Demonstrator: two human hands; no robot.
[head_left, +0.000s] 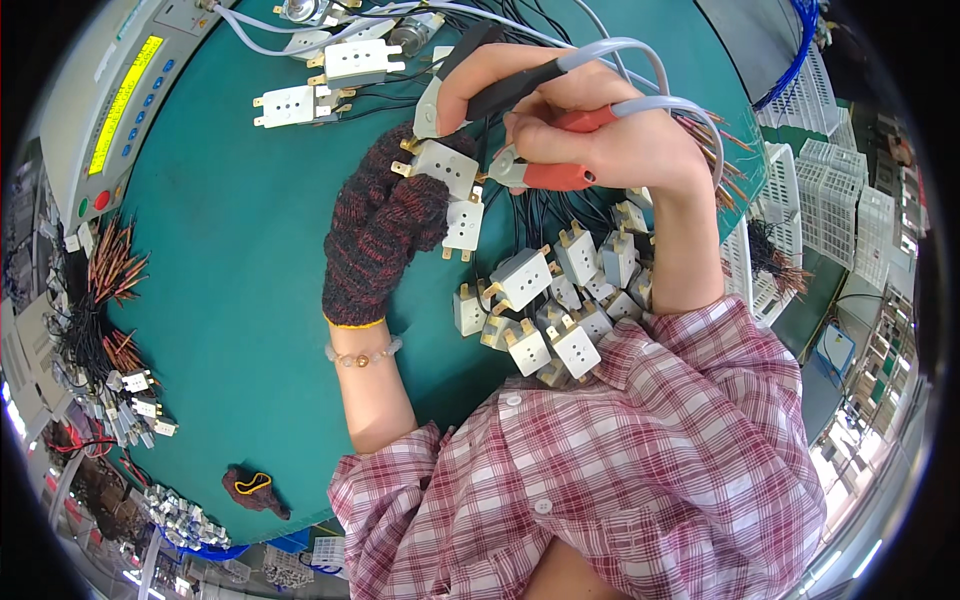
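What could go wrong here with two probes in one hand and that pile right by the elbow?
1. The right hand grips both the red probe and the black probe close together; their tips could touch each other or slip off the terminals.
2. The gloved left hand steadies the white connector block only from one side, so it may twist.
3. The right forearm sits against the pile of wired blocks; a move could drag their black wires.

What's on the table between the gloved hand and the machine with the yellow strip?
Nothing: in the head view, only bare green table lies between the gloved left hand and the grey machine.
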